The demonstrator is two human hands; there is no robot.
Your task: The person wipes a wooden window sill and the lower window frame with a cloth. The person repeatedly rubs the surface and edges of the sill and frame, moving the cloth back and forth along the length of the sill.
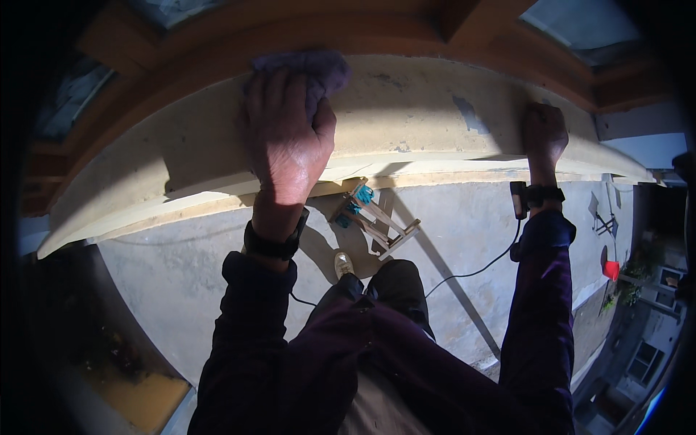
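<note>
My left hand presses a crumpled purple cloth onto the cream-painted window sill, close against the brown window frame. The cloth bunches out beyond my fingers and beside my thumb. Farther right, my right hand rests on the same sill with its fingers curled in; nothing can be made out inside it. Patches of paint have flaked off the sill between my hands. Each wrist carries a black strap with a device, and a cable runs from the right one.
Below the sill, a small wooden stool with teal cord stands on the concrete ground, near my shoe. A red container is at the far right. Window panes lie behind the brown bars.
</note>
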